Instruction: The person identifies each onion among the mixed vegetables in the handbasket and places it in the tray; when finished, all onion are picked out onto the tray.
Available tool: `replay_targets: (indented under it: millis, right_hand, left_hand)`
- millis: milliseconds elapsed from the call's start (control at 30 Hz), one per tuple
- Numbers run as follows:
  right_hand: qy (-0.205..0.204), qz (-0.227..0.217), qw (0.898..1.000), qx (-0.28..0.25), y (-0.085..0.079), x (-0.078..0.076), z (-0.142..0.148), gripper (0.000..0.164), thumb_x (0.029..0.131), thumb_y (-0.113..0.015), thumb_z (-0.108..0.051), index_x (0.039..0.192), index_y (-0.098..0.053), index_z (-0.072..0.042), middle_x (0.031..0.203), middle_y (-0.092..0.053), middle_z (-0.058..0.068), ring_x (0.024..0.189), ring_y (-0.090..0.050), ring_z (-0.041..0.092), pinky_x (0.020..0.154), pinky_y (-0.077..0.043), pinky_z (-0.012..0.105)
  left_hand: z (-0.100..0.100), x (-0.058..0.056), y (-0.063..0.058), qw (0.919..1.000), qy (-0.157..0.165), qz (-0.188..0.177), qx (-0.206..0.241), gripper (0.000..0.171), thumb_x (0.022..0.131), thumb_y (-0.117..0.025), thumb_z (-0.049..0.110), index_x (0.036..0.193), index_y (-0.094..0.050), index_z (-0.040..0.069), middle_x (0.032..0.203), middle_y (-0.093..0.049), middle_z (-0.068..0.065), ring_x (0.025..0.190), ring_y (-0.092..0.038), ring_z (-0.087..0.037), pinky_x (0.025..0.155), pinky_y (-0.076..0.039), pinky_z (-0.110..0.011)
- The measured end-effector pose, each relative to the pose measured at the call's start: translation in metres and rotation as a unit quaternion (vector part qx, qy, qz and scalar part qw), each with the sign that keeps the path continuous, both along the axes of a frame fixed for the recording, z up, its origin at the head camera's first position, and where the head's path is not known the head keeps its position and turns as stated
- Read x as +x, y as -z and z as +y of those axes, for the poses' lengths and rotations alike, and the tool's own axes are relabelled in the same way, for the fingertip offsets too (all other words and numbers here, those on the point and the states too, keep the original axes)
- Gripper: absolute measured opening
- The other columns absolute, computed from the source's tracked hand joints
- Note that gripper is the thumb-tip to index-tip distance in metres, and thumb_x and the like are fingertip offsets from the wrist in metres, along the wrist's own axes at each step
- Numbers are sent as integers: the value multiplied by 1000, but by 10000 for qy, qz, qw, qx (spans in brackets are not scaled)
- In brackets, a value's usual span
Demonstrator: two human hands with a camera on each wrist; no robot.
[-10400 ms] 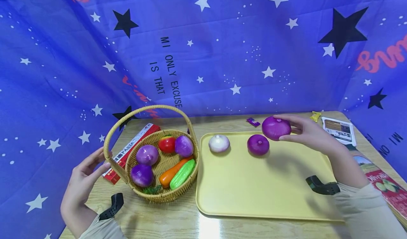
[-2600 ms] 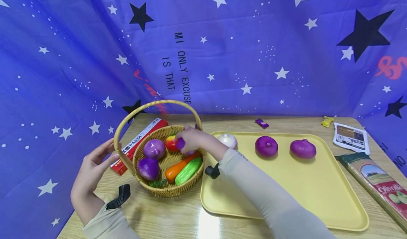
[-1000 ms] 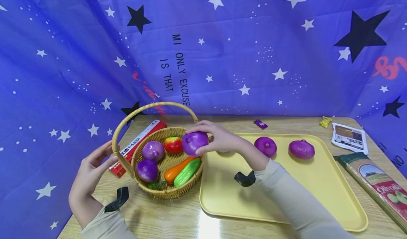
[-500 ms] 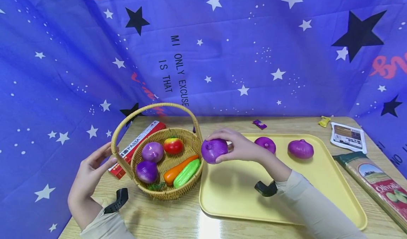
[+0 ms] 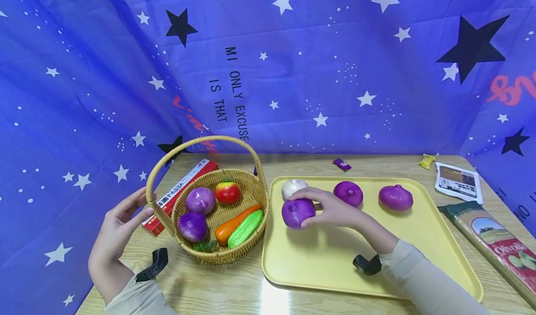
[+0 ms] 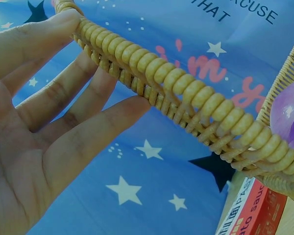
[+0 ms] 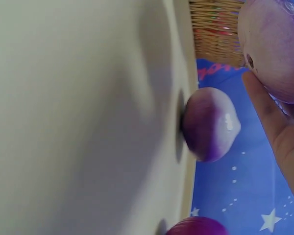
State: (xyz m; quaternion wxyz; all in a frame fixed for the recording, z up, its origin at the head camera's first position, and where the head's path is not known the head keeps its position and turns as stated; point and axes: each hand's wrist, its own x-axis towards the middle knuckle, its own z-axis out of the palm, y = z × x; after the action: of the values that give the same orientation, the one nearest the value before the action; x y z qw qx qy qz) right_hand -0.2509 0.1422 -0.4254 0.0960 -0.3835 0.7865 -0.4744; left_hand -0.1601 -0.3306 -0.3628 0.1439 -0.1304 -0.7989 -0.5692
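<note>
My right hand (image 5: 328, 208) holds a purple onion (image 5: 298, 213) between thumb and fingers, over the left part of the yellow tray (image 5: 318, 268). In the right wrist view this onion (image 7: 277, 49) is raised off the tray. Behind it sits a white-and-purple onion (image 5: 293, 188), partly hidden. Two more purple onions, a middle one (image 5: 348, 194) and a right one (image 5: 395, 197), lie along the tray's back. My left hand (image 5: 115, 243) pinches the wicker basket's handle (image 6: 186, 93) on its left side. The basket (image 5: 222, 258) bears two purple onions, a red-yellow fruit, a carrot and a green cucumber-like vegetable.
Behind the basket lies a red pasta box (image 5: 180, 191). At the right stand a packaged bag (image 5: 494, 240) and a white packet (image 5: 458, 182). A purple candy (image 5: 342, 164) and a yellow one (image 5: 427, 161) lie at the back, before a blue star-printed curtain (image 5: 293, 73).
My right hand has taken a purple onion out of the basket and carried it right over the tray, lower now. Earlier it placed another onion at the tray's right. My left hand stays at the handle.
</note>
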Motion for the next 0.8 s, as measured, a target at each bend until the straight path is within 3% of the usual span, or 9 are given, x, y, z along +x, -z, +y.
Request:
replay_targets:
  millis: [367,567,800]
  right_hand:
    - [70,-254,9997,9,19,2,4,62,77,-77,-26,132,-51,-15,140,-48,13,123,-51,35,96,-52,38]
    - [95,-306,9994,98,23,2,5,61,78,-76,-27,133,-51,-16,140,-49,11,122,-53,33,98,-50,39]
    - [-181,-781,9964,263,30,1,6,62,79,-75,-26,135,-49,-17,139,-49,12,122,-54,32,98,-50,34]
  left_hand:
    - [0,0,0,10000,-11,-47,-49,47,90,-57,-4,135,-49,2,108,-67,17,102,-61,8,84,-48,-6]
    - [-1,1,0,9994,-200,-143,-250,46,90,-58,-1,136,-48,1,106,-66,20,101,-60,8,83,-48,-6]
    - [-1,1,0,9993,-211,-193,-222,47,90,-58,0,136,-47,1,107,-66,18,101,-61,7,83,-48,-6]
